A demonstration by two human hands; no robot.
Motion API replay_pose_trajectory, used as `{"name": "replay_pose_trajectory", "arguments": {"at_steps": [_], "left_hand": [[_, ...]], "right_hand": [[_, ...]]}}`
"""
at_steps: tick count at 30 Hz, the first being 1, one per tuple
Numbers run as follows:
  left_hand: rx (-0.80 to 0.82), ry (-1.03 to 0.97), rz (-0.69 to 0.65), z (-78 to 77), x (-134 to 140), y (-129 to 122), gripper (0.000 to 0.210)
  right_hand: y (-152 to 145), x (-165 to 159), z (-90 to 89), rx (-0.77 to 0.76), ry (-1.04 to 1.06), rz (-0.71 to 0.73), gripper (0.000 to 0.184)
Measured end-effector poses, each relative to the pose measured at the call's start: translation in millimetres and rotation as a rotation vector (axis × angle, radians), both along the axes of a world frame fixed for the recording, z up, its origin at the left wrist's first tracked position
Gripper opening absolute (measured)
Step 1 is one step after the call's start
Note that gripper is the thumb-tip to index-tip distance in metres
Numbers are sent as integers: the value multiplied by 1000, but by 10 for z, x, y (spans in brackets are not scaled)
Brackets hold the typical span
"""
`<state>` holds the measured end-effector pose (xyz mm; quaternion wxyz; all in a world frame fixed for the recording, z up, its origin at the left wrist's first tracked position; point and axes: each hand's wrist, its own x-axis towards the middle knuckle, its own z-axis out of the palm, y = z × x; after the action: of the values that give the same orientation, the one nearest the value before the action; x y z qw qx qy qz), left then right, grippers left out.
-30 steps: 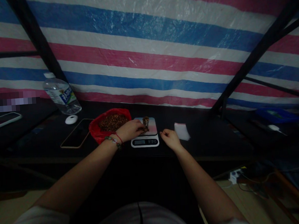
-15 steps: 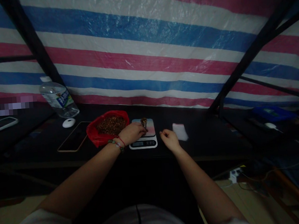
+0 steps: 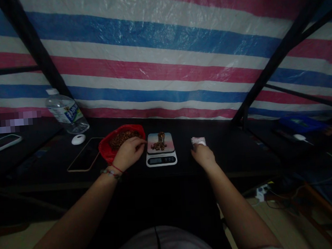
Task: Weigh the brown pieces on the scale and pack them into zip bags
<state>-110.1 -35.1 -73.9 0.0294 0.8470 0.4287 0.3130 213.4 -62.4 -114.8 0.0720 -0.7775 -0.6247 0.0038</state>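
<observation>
Brown pieces (image 3: 158, 147) lie on the scale (image 3: 161, 161). Left hand (image 3: 129, 153): fingers narrow, at the near edge of the red bag (image 3: 106, 149), left of the scale; contents cannot be told. Right hand (image 3: 204, 156): at the white packets (image 3: 198, 140); fingertips hidden, grip cannot be told. Step in hand, as judged: reaching the packets. Lifting one would call for separating it first.

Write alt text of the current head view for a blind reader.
Brown pieces sit on a white scale between a person's hands, the left hand by a red bag of brown bits, the right hand at a pale packet. A phone and a bottle are farther left on the dark table, before a striped sheet.
</observation>
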Motion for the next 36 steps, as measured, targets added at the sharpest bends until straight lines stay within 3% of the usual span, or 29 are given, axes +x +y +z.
{"name": "replay_pose_trajectory", "arguments": {"at_steps": [4, 10, 15, 20, 24, 26, 28, 31, 34, 36], "left_hand": [[15, 8, 61, -5, -120, -149, 24], [55, 115, 5, -93, -119, -373, 22], [66, 140, -34, -158, -91, -389, 21], [42, 103, -55, -165, -87, -377, 22], [7, 11, -93, -133, -76, -403, 21], [-35, -82, -102, -107, -51, -431, 20], [-126, -205, -94, -85, -4, -472, 21], [-343, -417, -124, -72, 89, -546, 38], [-593, -606, -267, -81, 158, -598, 64], [-724, -668, -339, -85, 165, -601, 58]], "right_hand": [[17, -12, -26, 14, -20, 2, 26], [41, 22, -64, 110, -39, 58, 26], [87, 91, -105, 173, -42, 80, 23], [102, 176, -66, 151, 93, 51, 28], [49, 201, 122, 412, 206, 32, 31], [-17, 137, 275, 575, 283, 106, 31], [-111, -4, 430, 607, 403, 240, 30], [-266, -334, 601, 396, 592, 529, 26], [-356, -694, 672, 249, 744, 731, 22], [-341, -881, 682, 220, 788, 786, 21]]}}
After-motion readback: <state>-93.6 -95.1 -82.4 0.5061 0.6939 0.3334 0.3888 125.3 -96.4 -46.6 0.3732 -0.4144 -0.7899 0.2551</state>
